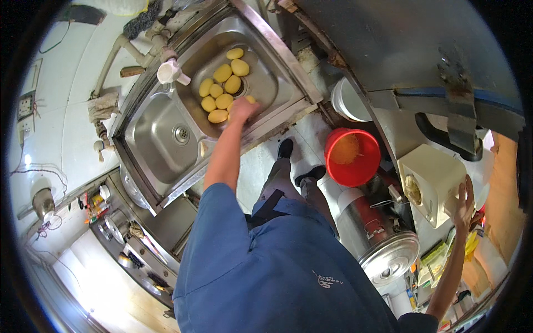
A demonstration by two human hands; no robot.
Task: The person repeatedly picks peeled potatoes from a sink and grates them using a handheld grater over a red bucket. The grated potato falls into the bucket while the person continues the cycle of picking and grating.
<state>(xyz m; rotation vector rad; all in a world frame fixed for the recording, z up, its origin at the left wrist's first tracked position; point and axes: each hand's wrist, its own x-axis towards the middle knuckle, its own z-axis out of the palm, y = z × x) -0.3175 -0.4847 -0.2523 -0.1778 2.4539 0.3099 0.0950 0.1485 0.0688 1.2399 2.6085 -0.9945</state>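
Note:
In the larger basin of the steel sink (pixel 258 120), my left hand (pixel 242 110) reaches down among several peeled potatoes (pixel 224 101). It is blurred, with its fingers hidden from above, so a grip on a potato cannot be made out. One potato (pixel 250 99) shows just beyond it. At the far right, my right hand (pixel 462 206) rests against the side of a cream-coloured boxy machine (pixel 437 175). A round opening (pixel 412 188) in that machine's front has something pale inside. Whether my fingers grip a part of it is unclear.
A red bucket (pixel 354 179) with orange-tinged contents stands on the floor near my feet. Behind it is a white bucket (pixel 352 100); nearer me, a large lidded steel container (pixel 389 260). A white tap (pixel 170 73) overhangs the sink. The smaller basin (pixel 160 137) adjoins the larger.

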